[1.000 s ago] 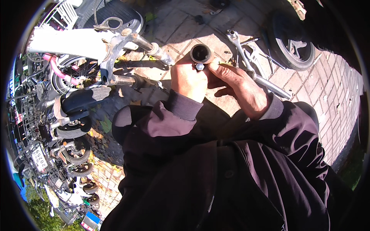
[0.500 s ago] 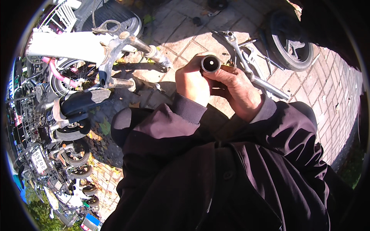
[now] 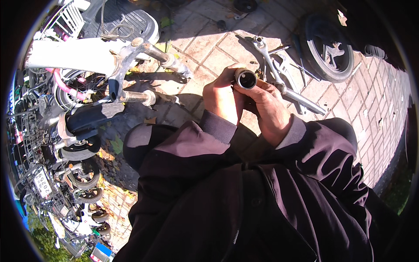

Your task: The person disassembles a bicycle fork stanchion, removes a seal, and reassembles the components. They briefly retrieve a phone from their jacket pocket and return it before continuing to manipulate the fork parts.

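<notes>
Both of my hands are closed on a short metal tube [image 3: 246, 79], whose round open end faces up toward me, showing a dark hollow. My left hand [image 3: 223, 96] wraps its left side. My right hand [image 3: 273, 113] grips from the right, thumb and fingers just below the rim. The rest of the tube is hidden by my hands. Beyond them on the paving lie a long wrench [image 3: 266, 56], a metal bar [image 3: 307, 99] and several smaller tools.
At upper left is a white frame [image 3: 70, 53] with a metal fork [image 3: 159, 56], beside a black mudguard [image 3: 94, 114] and a pink bicycle [image 3: 59, 81]. Several parked two-wheelers line the left edge. A loose wheel [image 3: 315, 37] lies at upper right on the brick paving [image 3: 366, 118].
My hands and the tube have moved slightly right and down. The tube's end has turned, and the bolt seen beside it a second ago is no longer visible.
</notes>
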A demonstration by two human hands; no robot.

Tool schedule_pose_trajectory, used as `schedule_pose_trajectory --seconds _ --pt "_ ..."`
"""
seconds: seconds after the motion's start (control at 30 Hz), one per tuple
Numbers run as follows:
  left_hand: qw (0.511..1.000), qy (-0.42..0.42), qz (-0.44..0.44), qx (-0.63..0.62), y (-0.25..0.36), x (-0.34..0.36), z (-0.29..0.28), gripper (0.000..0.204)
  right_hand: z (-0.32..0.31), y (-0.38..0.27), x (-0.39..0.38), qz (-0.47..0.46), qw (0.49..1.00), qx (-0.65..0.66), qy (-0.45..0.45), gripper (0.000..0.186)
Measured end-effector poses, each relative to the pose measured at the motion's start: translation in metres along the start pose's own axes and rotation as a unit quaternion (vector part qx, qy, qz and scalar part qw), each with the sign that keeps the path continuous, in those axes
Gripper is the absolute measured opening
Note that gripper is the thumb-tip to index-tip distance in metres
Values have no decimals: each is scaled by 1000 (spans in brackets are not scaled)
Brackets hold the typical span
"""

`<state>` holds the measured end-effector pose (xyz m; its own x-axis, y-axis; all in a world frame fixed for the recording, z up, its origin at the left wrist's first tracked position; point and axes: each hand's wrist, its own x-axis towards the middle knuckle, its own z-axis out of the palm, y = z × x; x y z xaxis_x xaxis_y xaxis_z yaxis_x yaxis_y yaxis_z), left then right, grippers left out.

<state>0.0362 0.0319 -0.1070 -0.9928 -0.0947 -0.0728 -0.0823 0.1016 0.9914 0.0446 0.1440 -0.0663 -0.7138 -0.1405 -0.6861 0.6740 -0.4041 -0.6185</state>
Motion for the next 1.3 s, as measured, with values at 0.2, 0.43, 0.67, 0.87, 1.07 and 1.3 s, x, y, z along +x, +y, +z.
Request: schedule_pose_trajectory --seconds 0.2,0.43,0.67,0.87,1.07,1.3 --pt "988 8 72 140 4 -3 -2 26 2 4 -1 -55 998 3 -6 31" --pt "991 22 72 115 -5 -1 5 23 5 9 6 -72 995 -40 55 33" --pt "992 16 64 106 -12 -1 7 19 -2 14 14 -92 992 -74 55 34" --pt "991 47 81 95 -15 -1 6 20 -3 20 18 -96 987 -107 66 37" --pt "993 50 74 82 -22 1 7 21 -2 27 22 -129 988 -74 52 40" --pt "975 39 111 189 -19 -1 4 19 1 24 18 -100 990 -54 81 38"
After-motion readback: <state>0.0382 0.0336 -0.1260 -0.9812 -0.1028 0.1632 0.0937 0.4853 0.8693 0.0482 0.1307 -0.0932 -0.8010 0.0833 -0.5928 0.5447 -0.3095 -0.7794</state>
